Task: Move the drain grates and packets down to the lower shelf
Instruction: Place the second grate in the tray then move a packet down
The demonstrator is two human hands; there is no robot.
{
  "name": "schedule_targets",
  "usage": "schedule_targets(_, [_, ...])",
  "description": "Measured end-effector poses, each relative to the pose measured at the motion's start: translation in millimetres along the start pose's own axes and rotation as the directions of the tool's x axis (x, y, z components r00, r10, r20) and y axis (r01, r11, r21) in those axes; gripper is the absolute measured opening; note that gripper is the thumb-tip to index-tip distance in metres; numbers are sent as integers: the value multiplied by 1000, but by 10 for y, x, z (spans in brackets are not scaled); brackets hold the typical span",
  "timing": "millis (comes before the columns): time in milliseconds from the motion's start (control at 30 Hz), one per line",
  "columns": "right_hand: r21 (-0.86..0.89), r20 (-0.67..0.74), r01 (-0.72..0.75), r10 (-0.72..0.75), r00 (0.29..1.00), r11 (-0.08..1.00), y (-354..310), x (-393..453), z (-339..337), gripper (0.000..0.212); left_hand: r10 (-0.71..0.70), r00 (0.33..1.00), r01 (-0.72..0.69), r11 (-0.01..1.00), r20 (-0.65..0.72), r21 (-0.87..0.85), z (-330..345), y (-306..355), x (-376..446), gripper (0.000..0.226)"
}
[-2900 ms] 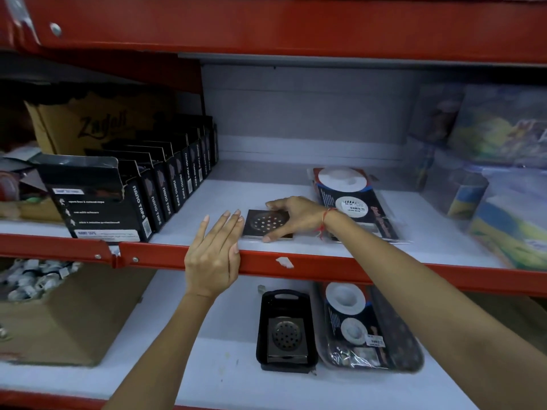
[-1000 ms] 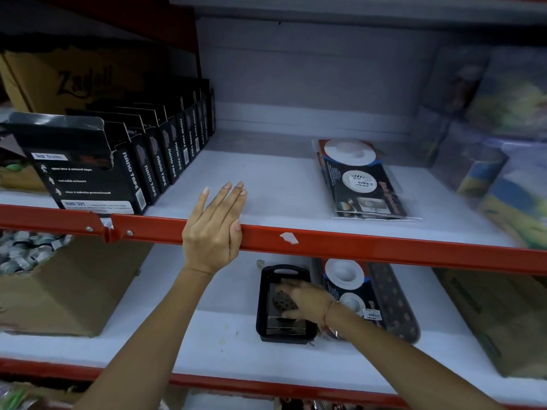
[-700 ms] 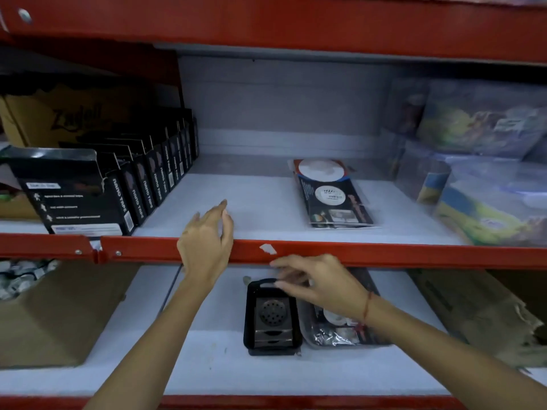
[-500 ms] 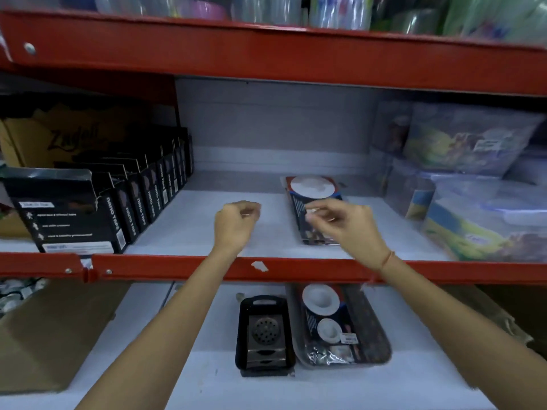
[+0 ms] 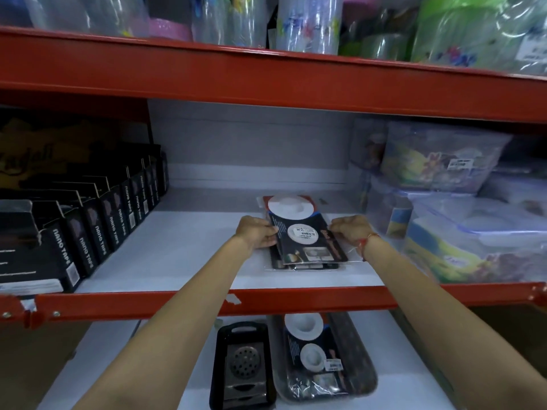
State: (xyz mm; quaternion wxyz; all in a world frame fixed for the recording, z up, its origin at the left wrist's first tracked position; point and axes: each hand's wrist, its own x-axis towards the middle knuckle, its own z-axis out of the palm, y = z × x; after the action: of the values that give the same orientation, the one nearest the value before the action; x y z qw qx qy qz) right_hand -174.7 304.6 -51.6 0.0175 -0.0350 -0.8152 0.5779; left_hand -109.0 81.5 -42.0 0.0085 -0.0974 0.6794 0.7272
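A stack of plastic-wrapped packets (image 5: pixel 305 236) with white discs on dark cards lies on the middle shelf (image 5: pixel 165 255). My left hand (image 5: pixel 257 232) grips the stack's left edge and my right hand (image 5: pixel 349 230) grips its right edge. On the lower shelf (image 5: pixel 118 350) a black tray (image 5: pixel 220 365) holds square metal drain grates (image 5: pixel 244 363). To its right a dark tray (image 5: pixel 361 365) holds another packet (image 5: pixel 313 350).
A row of black nano tape boxes (image 5: pixel 97 220) fills the middle shelf's left side. Clear plastic containers (image 5: pixel 461 232) stand on its right. A red beam (image 5: pixel 266 300) fronts the shelf, and wrapped plastic bottles (image 5: pixel 307 22) crowd the top shelf.
My right hand set a drain grate into the black tray below, then rose. Both hands reached in over the middle shelf and closed on the sides of the packet stack. The camera tilted up.
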Motion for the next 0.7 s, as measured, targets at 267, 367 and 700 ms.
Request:
schedule_targets(267, [350, 132, -50, 3, 991, 936, -219, -622, -365, 39, 41, 995, -33, 996, 96, -86, -29, 81, -437, 51])
schedule_targets(367, [318, 203, -60, -6, 979, 946, -181, -973, -569, 39, 81, 982, -74, 996, 168, -49, -21, 34, -780, 55])
schedule_targets(700, [254, 278, -154, 80, 957, 955, 655, -2013, -981, 38, 31, 943, -54, 997, 332, 58, 168, -723, -1699, 67])
